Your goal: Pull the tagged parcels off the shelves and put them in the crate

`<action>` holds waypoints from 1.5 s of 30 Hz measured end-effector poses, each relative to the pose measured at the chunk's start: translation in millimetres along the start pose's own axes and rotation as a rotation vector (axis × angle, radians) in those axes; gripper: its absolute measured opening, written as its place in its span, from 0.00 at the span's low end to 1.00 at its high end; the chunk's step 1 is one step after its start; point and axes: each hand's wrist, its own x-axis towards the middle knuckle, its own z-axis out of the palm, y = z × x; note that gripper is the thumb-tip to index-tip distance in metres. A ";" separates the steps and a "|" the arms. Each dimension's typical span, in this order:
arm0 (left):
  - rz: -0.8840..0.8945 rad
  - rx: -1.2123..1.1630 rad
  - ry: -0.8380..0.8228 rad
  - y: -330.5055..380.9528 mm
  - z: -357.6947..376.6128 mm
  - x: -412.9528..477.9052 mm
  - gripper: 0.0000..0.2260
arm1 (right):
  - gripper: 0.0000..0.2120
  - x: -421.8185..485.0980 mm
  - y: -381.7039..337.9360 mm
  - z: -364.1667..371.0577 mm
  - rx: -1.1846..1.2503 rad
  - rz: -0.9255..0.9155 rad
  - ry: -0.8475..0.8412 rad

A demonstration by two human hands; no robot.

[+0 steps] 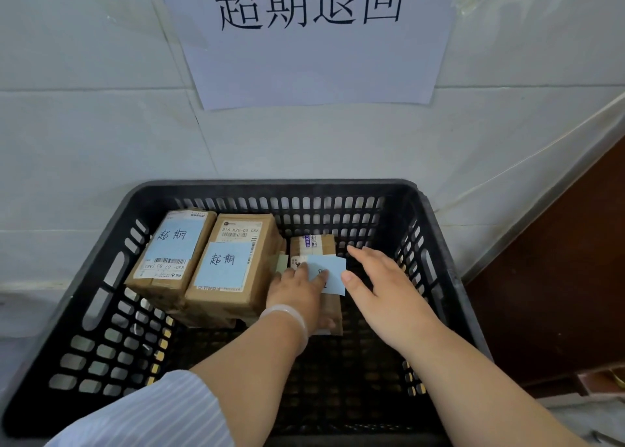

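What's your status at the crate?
Left hand holds third parcel in crate; right hand open beside it. Left parcel, middle parcel already in. Nothing blocking.

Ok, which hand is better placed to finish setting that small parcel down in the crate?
Left. The left hand lies on the small parcel, thumb round its near end, inside the crate. The right hand hovers open beside it, holding nothing.
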 end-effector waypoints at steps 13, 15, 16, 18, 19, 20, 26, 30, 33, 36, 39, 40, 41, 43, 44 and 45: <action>0.073 -0.103 0.392 -34.4 -51.0 -100.3 0.38 | 0.35 -13.9 -10.7 -8.1 -0.136 -0.217 -0.072; -0.010 -0.078 0.479 -52.5 -43.8 -133.7 0.37 | 0.37 -22.0 -24.7 -8.2 -0.167 -0.328 -0.082; -0.058 -0.072 0.519 -61.1 -38.1 -150.1 0.37 | 0.38 -26.2 -33.6 -6.9 -0.189 -0.388 -0.084; -0.167 -0.100 0.597 -77.9 -23.8 -183.8 0.37 | 0.41 -35.0 -56.4 -0.1 -0.242 -0.519 -0.070; -0.227 -0.120 0.634 -86.3 -15.5 -200.6 0.37 | 0.42 -40.3 -69.9 6.0 -0.261 -0.588 -0.058; -0.289 -0.132 0.666 -94.8 -6.7 -217.9 0.37 | 0.42 -46.5 -84.4 14.3 -0.268 -0.658 -0.054; -0.648 -0.097 0.717 -139.9 54.7 -336.7 0.38 | 0.42 -105.6 -173.1 88.0 -0.285 -1.011 -0.174; -0.847 -0.110 0.769 -162.2 87.4 -422.5 0.39 | 0.44 -154.3 -225.2 135.1 -0.273 -1.167 -0.292; -0.979 -0.133 0.811 -174.5 109.2 -482.9 0.39 | 0.44 -192.6 -269.2 166.1 -0.256 -1.307 -0.356; -1.115 -0.131 0.827 -189.4 132.6 -544.9 0.39 | 0.44 -232.8 -316.8 196.8 -0.222 -1.416 -0.389; -1.239 -0.103 0.851 -204.8 155.4 -617.1 0.38 | 0.44 -283.0 -364.8 230.4 -0.197 -1.522 -0.408; -1.279 -0.084 0.853 -209.0 162.3 -642.9 0.38 | 0.44 -303.2 -381.0 242.3 -0.186 -1.559 -0.420; -1.321 -0.060 0.850 -213.0 169.2 -669.1 0.38 | 0.44 -324.6 -397.4 254.3 -0.173 -1.598 -0.432; -1.410 -0.012 0.830 -219.6 183.5 -721.6 0.38 | 0.43 -369.3 -430.4 277.6 -0.157 -1.686 -0.437; -1.462 0.007 0.814 -221.5 191.7 -747.6 0.38 | 0.43 -391.7 -446.5 288.4 -0.152 -1.732 -0.426; -1.518 0.024 0.796 -221.7 200.4 -772.7 0.38 | 0.43 -413.8 -461.6 298.4 -0.147 -1.774 -0.415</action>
